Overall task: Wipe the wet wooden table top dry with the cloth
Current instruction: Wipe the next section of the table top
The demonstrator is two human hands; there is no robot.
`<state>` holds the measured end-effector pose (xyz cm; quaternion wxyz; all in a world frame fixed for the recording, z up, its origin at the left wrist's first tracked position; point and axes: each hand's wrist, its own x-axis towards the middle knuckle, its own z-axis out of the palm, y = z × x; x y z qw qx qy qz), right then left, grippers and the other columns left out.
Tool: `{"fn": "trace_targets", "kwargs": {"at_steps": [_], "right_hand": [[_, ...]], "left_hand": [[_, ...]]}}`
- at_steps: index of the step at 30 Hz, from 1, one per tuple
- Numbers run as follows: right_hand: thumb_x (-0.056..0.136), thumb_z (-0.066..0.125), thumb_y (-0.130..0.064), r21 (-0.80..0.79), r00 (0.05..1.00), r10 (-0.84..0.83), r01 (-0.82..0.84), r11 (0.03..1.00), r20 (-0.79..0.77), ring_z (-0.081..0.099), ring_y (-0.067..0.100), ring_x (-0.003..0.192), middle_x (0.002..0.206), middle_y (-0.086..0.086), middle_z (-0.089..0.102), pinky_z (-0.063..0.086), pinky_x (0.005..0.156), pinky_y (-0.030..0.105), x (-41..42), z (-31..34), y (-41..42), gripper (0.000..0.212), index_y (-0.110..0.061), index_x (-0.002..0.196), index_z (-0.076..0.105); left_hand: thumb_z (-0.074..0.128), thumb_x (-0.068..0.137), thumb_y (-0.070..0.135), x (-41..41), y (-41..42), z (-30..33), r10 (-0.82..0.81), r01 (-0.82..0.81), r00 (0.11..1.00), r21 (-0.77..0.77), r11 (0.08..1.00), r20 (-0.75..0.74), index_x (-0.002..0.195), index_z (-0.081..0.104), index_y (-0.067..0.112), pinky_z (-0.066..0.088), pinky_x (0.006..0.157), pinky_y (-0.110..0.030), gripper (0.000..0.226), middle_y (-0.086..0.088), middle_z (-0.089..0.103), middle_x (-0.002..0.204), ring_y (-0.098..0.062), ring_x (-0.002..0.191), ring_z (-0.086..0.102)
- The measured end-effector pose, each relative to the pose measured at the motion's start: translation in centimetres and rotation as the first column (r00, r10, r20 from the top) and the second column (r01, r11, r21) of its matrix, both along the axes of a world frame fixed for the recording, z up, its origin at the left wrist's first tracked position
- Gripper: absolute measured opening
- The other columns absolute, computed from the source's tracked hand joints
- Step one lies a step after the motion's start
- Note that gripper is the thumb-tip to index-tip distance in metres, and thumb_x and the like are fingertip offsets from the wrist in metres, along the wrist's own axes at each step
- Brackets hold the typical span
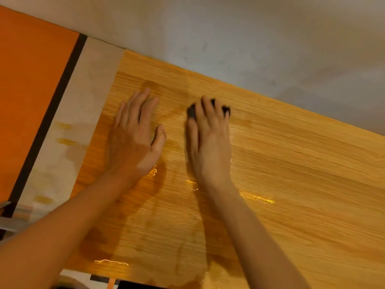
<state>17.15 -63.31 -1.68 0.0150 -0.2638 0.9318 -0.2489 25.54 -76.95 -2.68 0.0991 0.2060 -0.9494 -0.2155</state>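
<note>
wet table top (291, 184), right hand (210, 140) pressing cloth (191, 111)

Dark cloth (191, 112) on golden, fine-striped table top (291, 163) (orange panel (31, 90) beside).
</note>
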Motion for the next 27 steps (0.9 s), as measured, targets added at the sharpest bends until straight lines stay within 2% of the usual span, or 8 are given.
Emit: {"fn": "trace_targets", "kwargs": {"at_steps": [3,6,10,14,17,20,24,27], "right_hand": [[0.103,0.040,-0.027,0.052,0.992,0.127,-0.126,0.991,-0.021,0.027,0.023,0.145,0.150,0.007,0.043,0.014,0.122,0.042,5.0,0.1,2.6,0.043,-0.008,0.140,0.049],[0.103,0.040,-0.030,0.119,0.981,0.192,-0.189,0.975,-0.014,0.030,0.024,0.144,0.149,0.005,0.044,0.015,0.121,0.042,1.3,0.4,2.3,0.043,-0.010,0.139,0.051],[0.103,0.038,-0.030,0.064,0.999,-0.021,0.023,0.998,-0.026,0.027,0.030,0.145,0.151,0.007,0.042,0.011,0.121,0.045,-6.7,0.2,-0.3,0.043,-0.011,0.139,0.051],[0.103,0.039,-0.026,0.003,0.994,-0.108,0.108,0.994,0.025,0.023,0.027,0.147,0.153,0.008,0.038,0.011,0.122,0.044,-2.7,0.2,0.8,0.042,-0.009,0.141,0.048],[0.103,0.042,-0.025,0.043,0.999,0.044,-0.044,0.998,0.009,0.023,0.024,0.147,0.152,0.007,0.039,0.010,0.122,0.043,4.5,0.9,3.6,0.042,-0.009,0.141,0.048],[0.102,0.042,-0.030,0.109,0.991,0.136,-0.136,0.985,0.016,0.026,0.022,0.146,0.151,0.003,0.041,0.009,0.122,0.038,2.3,1.1,4.8,0.044,-0.012,0.141,0.049],[0.103,0.036,-0.032,0.088,0.985,-0.172,0.171,0.981,-0.001,0.024,0.026,0.146,0.153,0.007,0.038,0.008,0.120,0.043,-7.4,0.3,3.8,0.045,-0.012,0.142,0.047],[0.104,0.035,-0.029,0.068,0.976,-0.218,0.216,0.974,0.025,0.022,0.026,0.147,0.155,0.007,0.035,0.008,0.122,0.043,-5.3,0.0,3.9,0.045,-0.010,0.143,0.046]], "left_hand": [[0.047,0.100,0.027,-0.1,-0.1,0.0,-0.004,0.003,1.000,-0.022,1.000,-0.017,0.150,0.042,0.007,0.014,0.127,-0.042,0.054,-0.013,0.036,0.161,-0.030,0.152,0.029],[0.046,0.101,0.028,-0.2,-0.1,0.0,0.002,-0.002,1.000,-0.030,1.000,-0.010,0.150,0.042,0.007,0.011,0.127,-0.038,0.054,-0.012,0.035,0.161,-0.030,0.152,0.028],[0.047,0.100,0.028,-0.1,-0.1,-0.1,0.010,-0.010,1.000,-0.023,1.000,0.000,0.151,0.041,0.008,0.005,0.126,-0.032,0.055,-0.011,0.034,0.162,-0.028,0.153,0.026],[0.046,0.101,0.028,0.0,-0.1,0.0,0.008,-0.009,1.000,-0.033,0.999,-0.016,0.150,0.042,0.007,0.008,0.127,-0.034,0.054,-0.013,0.035,0.161,-0.030,0.152,0.028],[0.044,0.101,0.029,0.0,-0.1,0.1,0.002,-0.003,1.000,-0.046,0.999,-0.014,0.150,0.043,0.005,0.014,0.127,-0.041,0.054,-0.014,0.036,0.161,-0.032,0.151,0.030],[0.043,0.102,0.031,-0.1,-0.1,0.2,0.001,-0.001,1.000,-0.051,0.999,0.008,0.150,0.042,0.006,0.014,0.127,-0.042,0.055,-0.014,0.035,0.161,-0.032,0.151,0.029],[0.043,0.101,0.031,-0.1,-0.1,0.2,0.010,-0.008,0.999,-0.053,0.999,0.035,0.151,0.041,0.008,0.011,0.127,-0.039,0.055,-0.012,0.034,0.162,-0.029,0.152,0.028],[0.042,0.101,0.031,0.0,-0.1,0.1,0.007,-0.005,0.999,-0.055,0.998,0.040,0.151,0.041,0.008,0.011,0.127,-0.040,0.055,-0.012,0.033,0.163,-0.029,0.152,0.027]]}}
